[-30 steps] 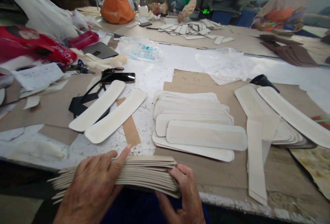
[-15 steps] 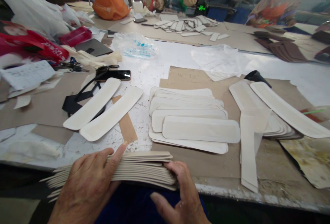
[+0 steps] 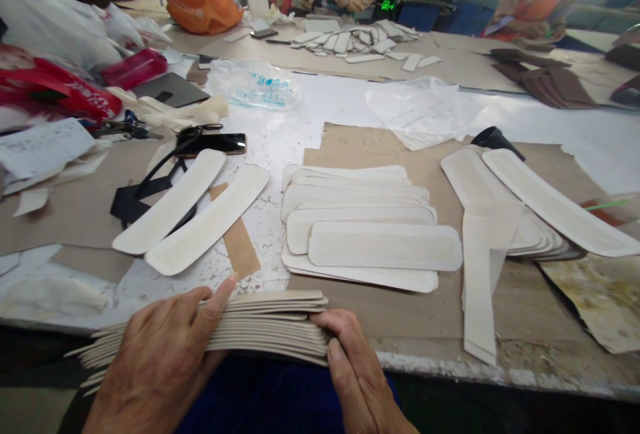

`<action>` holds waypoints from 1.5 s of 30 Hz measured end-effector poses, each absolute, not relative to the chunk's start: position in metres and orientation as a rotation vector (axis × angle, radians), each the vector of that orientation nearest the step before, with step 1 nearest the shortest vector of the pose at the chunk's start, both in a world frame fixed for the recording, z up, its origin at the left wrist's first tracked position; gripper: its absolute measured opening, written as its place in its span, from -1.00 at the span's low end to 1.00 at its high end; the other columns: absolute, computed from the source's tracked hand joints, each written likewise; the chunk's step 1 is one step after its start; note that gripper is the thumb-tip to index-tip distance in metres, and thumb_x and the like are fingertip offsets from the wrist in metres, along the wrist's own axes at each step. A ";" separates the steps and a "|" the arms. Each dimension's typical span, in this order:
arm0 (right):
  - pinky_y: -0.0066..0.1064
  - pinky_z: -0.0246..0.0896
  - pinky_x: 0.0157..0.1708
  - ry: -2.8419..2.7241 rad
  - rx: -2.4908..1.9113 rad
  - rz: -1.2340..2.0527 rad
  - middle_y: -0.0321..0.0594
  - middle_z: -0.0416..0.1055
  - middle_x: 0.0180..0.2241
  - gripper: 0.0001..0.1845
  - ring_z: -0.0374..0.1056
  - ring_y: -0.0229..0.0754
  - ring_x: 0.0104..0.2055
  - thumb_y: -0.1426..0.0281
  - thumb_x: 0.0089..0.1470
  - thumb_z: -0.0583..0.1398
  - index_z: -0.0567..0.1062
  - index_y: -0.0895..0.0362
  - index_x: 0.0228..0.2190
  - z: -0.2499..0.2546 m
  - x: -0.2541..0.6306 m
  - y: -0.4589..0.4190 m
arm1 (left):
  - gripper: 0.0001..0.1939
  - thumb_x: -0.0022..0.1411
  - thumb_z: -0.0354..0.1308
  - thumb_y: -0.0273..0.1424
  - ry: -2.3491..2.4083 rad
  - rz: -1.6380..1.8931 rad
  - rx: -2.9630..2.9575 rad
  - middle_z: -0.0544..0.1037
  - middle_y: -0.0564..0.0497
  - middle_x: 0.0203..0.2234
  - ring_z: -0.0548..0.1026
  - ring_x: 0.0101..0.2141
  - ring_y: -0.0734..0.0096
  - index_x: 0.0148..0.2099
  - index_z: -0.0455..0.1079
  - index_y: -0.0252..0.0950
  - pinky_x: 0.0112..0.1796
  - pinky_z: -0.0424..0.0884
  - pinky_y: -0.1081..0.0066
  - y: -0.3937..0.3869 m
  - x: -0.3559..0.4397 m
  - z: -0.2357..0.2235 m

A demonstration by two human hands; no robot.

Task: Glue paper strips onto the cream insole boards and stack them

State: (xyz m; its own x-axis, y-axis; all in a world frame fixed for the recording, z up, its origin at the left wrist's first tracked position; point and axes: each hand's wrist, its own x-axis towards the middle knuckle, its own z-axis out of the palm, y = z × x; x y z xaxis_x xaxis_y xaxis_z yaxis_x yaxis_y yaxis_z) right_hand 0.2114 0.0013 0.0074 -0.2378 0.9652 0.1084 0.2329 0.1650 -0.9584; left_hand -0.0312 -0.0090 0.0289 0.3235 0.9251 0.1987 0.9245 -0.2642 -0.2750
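Observation:
A thick stack of long, pale beige strips (image 3: 270, 333) lies level at the table's near edge, its layers fanned at the left end. My left hand (image 3: 157, 351) is wrapped over its left half, the thumb along the top. At the right end, my right hand (image 3: 356, 367) is closed on the strips, with fingers at the upper corner and the thumb against the end. A gap shows between the upper few layers and the rest. Beyond the stack, a pile of white-faced rounded strips (image 3: 385, 247) rests on brown cardboard (image 3: 345, 301).
Two curved white pieces (image 3: 207, 221) lie at left, beside a black phone (image 3: 225, 144). More curved pieces (image 3: 555, 201) and a folded pale strip (image 3: 477, 281) are at right. Plastic bags (image 3: 255, 84) lie farther back. Across the table two other people work near a heap of small pieces (image 3: 357, 41).
My right thumb has moved in from below against the stack's end. The whole view has shifted slightly; a person across the table has lowered a hand.

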 end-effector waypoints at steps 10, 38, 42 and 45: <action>-0.41 0.13 0.00 -1.654 -1.157 1.249 -0.17 0.27 -0.10 -0.69 0.21 -0.21 -0.01 0.31 0.24 -0.13 0.29 0.05 -0.08 0.013 0.216 0.004 | -0.45 0.15 0.06 -0.53 -1.650 0.003 -2.268 0.40 -0.19 -0.20 0.38 -0.26 0.07 0.18 0.04 -0.38 -0.26 0.25 0.18 -0.009 -0.026 0.032; -0.44 0.08 -0.36 -1.148 -1.243 1.731 -0.27 0.35 -0.38 -0.74 0.19 -0.22 -0.34 0.41 -0.13 0.01 0.37 0.11 -0.33 0.022 0.211 0.017 | -0.41 0.14 0.09 -0.54 -1.713 0.006 -2.249 0.41 -0.18 -0.20 0.37 -0.26 0.06 0.20 0.01 -0.33 -0.27 0.23 0.18 -0.010 -0.023 0.033; -0.46 0.01 -0.41 -1.114 -1.240 1.808 -0.31 0.27 -0.43 -0.74 0.12 -0.24 -0.39 0.41 -0.19 0.00 0.32 0.09 -0.35 0.022 0.211 0.018 | -0.41 0.15 0.06 -0.53 -1.703 -0.016 -2.248 0.41 -0.20 -0.20 0.36 -0.27 0.04 0.21 0.00 -0.35 -0.27 0.23 0.15 -0.009 -0.023 0.033; -0.46 -0.04 -0.44 -1.089 -1.254 1.850 -0.33 0.19 -0.47 -0.72 0.06 -0.26 -0.44 0.41 -0.23 -0.01 0.29 0.09 -0.35 0.023 0.211 0.019 | -0.40 0.14 0.08 -0.54 -1.709 -0.021 -2.246 0.42 -0.19 -0.21 0.36 -0.26 0.04 0.21 0.01 -0.33 -0.27 0.23 0.15 -0.009 -0.024 0.032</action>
State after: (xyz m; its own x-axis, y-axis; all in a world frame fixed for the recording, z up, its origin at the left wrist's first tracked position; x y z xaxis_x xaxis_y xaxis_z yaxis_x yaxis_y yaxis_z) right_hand 0.2105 0.0194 0.0230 -0.3369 0.8494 -0.4062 -0.0571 -0.4491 -0.8916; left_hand -0.0236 -0.0093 0.0321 0.2852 0.9371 0.2013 0.9418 -0.2349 -0.2407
